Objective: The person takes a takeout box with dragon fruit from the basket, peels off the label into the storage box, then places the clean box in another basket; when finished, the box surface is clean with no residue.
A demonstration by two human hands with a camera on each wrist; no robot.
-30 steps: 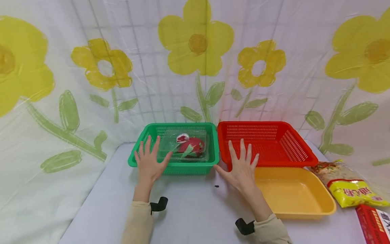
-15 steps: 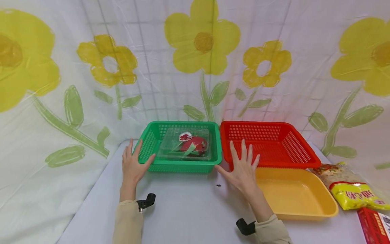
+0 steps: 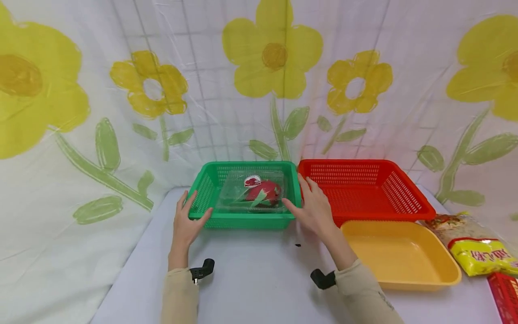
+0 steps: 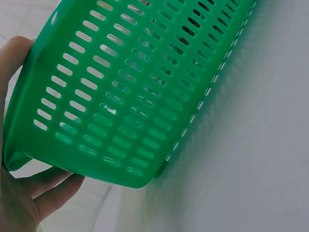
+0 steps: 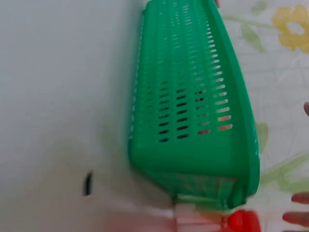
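Bordering slotted green plastic basket [image 3: 243, 222]: left hand [image 3: 186, 228]

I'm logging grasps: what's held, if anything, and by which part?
The left hand is at the left rim of the green plastic basket; whether it grips can't be told. The right hand holds nothing.

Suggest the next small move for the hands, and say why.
I'd probably bring the right hand in against the right end of the green basket: the right wrist view shows its fingers apart from the rim, while the left hand is at the left end.
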